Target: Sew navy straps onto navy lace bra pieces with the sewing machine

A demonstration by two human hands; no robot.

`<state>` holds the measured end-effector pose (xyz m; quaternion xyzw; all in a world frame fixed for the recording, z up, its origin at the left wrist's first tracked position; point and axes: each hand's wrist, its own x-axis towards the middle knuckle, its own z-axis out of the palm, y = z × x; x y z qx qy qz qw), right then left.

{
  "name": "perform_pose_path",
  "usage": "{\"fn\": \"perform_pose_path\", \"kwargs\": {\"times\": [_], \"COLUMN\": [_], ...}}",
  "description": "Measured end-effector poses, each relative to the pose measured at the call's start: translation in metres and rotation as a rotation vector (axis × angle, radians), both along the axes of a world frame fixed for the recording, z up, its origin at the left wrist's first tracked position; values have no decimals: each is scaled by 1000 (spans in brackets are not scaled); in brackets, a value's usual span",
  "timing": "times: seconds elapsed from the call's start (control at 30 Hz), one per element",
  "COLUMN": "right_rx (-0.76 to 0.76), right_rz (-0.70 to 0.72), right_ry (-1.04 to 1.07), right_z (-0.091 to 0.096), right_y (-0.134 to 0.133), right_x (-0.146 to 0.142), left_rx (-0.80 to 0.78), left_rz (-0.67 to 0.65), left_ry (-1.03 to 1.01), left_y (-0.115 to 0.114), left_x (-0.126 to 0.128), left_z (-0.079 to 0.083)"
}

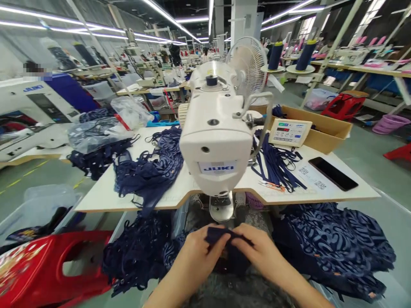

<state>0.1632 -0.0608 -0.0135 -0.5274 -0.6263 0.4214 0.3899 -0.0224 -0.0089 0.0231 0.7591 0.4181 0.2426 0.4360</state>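
Both my hands are closed on one piece of dark navy fabric (220,234), just in front of the sewing machine (218,124). My left hand (199,248) pinches its left part, the thumb lying on top. My right hand (253,244) grips it close by on the right, and the two thumbs nearly meet. More of the dark cloth hangs below my hands, its lower end lost against my dark clothing. The machine's rounded metal sewing bed (221,208) is right above the fabric, apart from my fingers as far as I can see.
Navy patterned garments (154,162) lie left on the white table (170,197). Navy straps (278,160), orange-handled snips (272,186), a phone (334,173) and a control panel (290,132) are right. Below are more garments (340,239), dark straps (138,248) and a red stool (48,269).
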Motion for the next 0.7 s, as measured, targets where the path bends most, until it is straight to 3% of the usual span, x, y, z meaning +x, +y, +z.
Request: {"fn": "perform_pose_path", "kwargs": {"times": [0.13, 0.23, 0.3, 0.37, 0.47, 0.57, 0.63, 0.7], "right_rx": [-90, -99, -73, -41, -7, -7, -18, -29], "right_rz": [-107, -121, -173, -260, -287, -220, -177, -153], "right_ry": [101, 132, 104, 50, -19, -48, -32, 7], "right_z": [4, 9, 10, 9, 4, 1, 1, 1], "right_y": [-3, 3, 11, 23, 40, 52, 57, 59], "right_x": [11, 11, 9, 8, 9, 12, 14, 16], "left_rx": [-316, -351, -287, -88, 482, 967, 1068, 1047], "left_rz": [-32, -51, -4, 84, 191, 107, -40, -143], "left_ry": [-157, -146, -118, -37, 143, 216, 282, 381], "left_y": [3, 4, 7, 9, 13, 17, 20, 23], "left_x": [13, 21, 22, 19, 11, 5, 3, 3], "left_z": [4, 4, 1, -3, -8, -10, -12, -16]}}
